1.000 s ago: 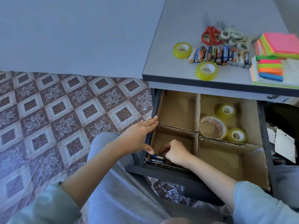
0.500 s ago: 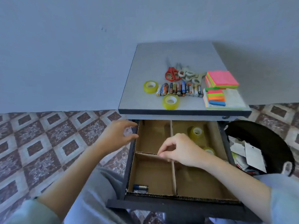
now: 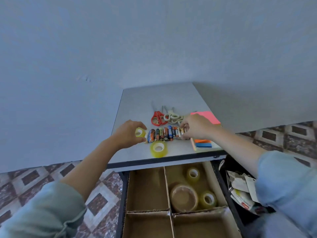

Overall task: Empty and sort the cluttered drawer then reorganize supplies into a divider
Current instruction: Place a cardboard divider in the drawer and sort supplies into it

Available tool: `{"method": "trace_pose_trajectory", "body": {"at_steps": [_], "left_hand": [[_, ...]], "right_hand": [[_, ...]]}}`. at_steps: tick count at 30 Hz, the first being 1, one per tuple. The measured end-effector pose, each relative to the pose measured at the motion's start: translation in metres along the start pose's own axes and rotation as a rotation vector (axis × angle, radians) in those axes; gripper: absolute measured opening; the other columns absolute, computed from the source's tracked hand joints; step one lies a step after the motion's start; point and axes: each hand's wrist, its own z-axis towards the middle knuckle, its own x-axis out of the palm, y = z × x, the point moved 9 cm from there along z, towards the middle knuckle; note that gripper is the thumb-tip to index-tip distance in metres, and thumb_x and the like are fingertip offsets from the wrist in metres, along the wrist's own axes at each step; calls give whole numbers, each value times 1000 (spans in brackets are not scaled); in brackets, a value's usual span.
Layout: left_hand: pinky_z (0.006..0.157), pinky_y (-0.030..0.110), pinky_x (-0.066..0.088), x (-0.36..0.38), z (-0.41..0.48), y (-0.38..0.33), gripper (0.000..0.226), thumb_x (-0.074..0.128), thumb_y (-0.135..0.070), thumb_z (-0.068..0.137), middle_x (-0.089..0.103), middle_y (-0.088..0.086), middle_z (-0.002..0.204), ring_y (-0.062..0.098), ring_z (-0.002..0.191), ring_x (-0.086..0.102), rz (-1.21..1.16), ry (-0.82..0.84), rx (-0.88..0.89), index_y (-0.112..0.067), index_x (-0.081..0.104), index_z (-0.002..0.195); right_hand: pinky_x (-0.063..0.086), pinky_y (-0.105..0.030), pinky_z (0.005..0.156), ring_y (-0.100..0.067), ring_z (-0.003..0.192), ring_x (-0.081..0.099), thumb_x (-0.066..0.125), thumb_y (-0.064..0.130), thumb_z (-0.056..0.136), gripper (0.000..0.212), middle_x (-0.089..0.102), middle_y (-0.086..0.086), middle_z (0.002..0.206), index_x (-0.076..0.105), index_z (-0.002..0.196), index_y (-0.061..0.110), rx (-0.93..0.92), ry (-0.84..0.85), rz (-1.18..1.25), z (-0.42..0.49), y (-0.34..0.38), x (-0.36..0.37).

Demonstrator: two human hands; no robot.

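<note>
On the grey desk top (image 3: 137, 103) lies a row of several batteries (image 3: 163, 134). My left hand (image 3: 127, 134) curls its fingers and thumb round a small yellow tape roll (image 3: 139, 132) at the row's left end. At the right end, my right hand (image 3: 197, 127) closes its fingertips on the last batteries. A bigger yellow tape roll (image 3: 158, 148) lies in front of the row. Below, the open drawer (image 3: 122, 194) holds a cardboard divider (image 3: 167, 186). Its back right compartment holds two small tape rolls (image 3: 193, 174) and one wide clear roll (image 3: 184, 197). The back left compartment is bare.
Red scissors (image 3: 157, 118) and beige scissors (image 3: 173, 117) lie behind the batteries. Pink sticky notes (image 3: 209, 116) and orange and blue ones (image 3: 203, 143) sit at the desk's right. A black bin (image 3: 240, 188) with paper scraps stands right of the drawer.
Both hands rose out of the drawer to the desk top. The left now grips the small tape roll, the right is on the batteries. The camera tilted up.
</note>
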Motion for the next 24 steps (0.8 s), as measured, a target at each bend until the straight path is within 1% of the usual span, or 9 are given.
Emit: {"method": "trace_pose_trajectory", "body": {"at_steps": [2, 5, 7, 9, 11, 13, 18, 20, 24], "left_hand": [[88, 27, 35, 8, 9, -5, 47, 71, -31, 81, 55, 4, 126, 19, 112, 48, -10, 38, 4, -24, 54, 124], [96, 29, 35, 15, 19, -14, 54, 70, -28, 81, 51, 0, 133, 18, 120, 44, -33, 78, 36, -23, 48, 130], [100, 31, 34, 20, 23, -20, 58, 71, -24, 82, 51, -2, 135, 18, 124, 42, -37, 105, 64, -21, 45, 133], [102, 33, 35, 23, 26, -22, 60, 71, -20, 81, 52, -1, 135, 18, 124, 45, -45, 136, 74, -21, 43, 134], [102, 33, 37, 26, 28, -21, 62, 72, -19, 80, 53, 0, 134, 18, 123, 48, -52, 162, 74, -21, 43, 135], [101, 31, 37, 27, 29, -19, 63, 72, -18, 80, 54, 1, 133, 18, 122, 48, -53, 167, 76, -21, 43, 135], [98, 30, 37, 29, 30, -16, 61, 71, -22, 81, 54, 1, 131, 16, 119, 48, -40, 122, 87, -23, 42, 135], [97, 31, 38, 27, 30, -14, 60, 71, -22, 81, 55, 1, 128, 16, 117, 48, -53, 99, 86, -24, 43, 135], [93, 27, 39, 16, 24, -11, 58, 70, -18, 82, 55, 0, 128, 14, 113, 50, -129, 26, 92, -23, 43, 134]], "right_hand": [[38, -23, 67, -18, 93, 55, 74, 30, 78, 51, 62, -2, 108, 59, 125, 16, -12, 23, -2, 10, 3, 8], [45, -30, 85, -22, 109, 56, 74, 32, 77, 59, 59, -5, 126, 54, 131, 18, -29, 27, -29, 21, 8, 15], [42, -32, 94, -22, 119, 52, 75, 32, 77, 67, 54, -5, 135, 48, 136, 16, -39, 38, -31, 25, 11, 18], [39, -33, 98, -22, 124, 48, 76, 33, 76, 71, 50, -4, 139, 45, 138, 17, -54, 50, -29, 27, 14, 21], [39, -31, 95, -22, 123, 49, 75, 35, 76, 70, 51, -3, 138, 46, 137, 17, -68, 50, -30, 29, 15, 21], [41, -30, 87, -21, 116, 52, 74, 38, 76, 67, 56, -4, 132, 50, 135, 17, -78, 42, -43, 32, 16, 20], [43, -29, 78, -19, 106, 54, 73, 40, 76, 65, 60, -3, 123, 51, 133, 19, -81, 50, -50, 39, 19, 22], [43, -29, 77, -19, 105, 54, 74, 38, 75, 64, 60, -3, 122, 52, 133, 20, -82, 49, -52, 41, 19, 22], [47, -32, 85, -22, 111, 56, 75, 30, 75, 66, 60, -6, 125, 49, 135, 20, -67, 27, 7, 40, 18, 18]]}}
